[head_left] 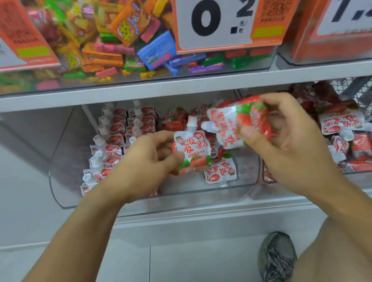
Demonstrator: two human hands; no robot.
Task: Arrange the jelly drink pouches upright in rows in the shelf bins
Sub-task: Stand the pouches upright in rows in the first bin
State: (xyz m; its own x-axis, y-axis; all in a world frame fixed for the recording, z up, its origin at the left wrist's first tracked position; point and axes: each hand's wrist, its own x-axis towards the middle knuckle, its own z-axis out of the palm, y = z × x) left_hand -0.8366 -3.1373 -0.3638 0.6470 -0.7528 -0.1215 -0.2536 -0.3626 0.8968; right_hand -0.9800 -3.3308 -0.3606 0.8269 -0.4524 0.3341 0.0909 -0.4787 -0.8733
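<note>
Right now both forearms reach up from the bottom corners toward the lower shelf, each hand holding one strawberry jelly pouch over the clear left bin. The left hand, at about nine o'clock from the frame's centre, curls its thumb and fingers round the side of an upright pouch, whose white spout points to twelve o'clock and whose printed face looks toward the camera. The right hand, at roughly three o'clock from that pouch, grips a tilted pouch with the thumb pressed on its front and the fingers wrapped over its far edge; its spout points toward nine o'clock and nearly touches the spout of the upright one. Inside the left bin, two tidy rows of pouches stand upright along the left half, caps up, too closely packed to count exactly, while loose pouches lie jumbled in the right half beneath the hands. At three o'clock, a second clear bin holds a disordered heap of the same pouches, some flat, some face down. At twelve o'clock, the upper shelf carries a clear bin of mixed candy bars and three price cards, the middle one reading 0.2. At six o'clock, one grey sneaker rests on the tiled floor.
</note>
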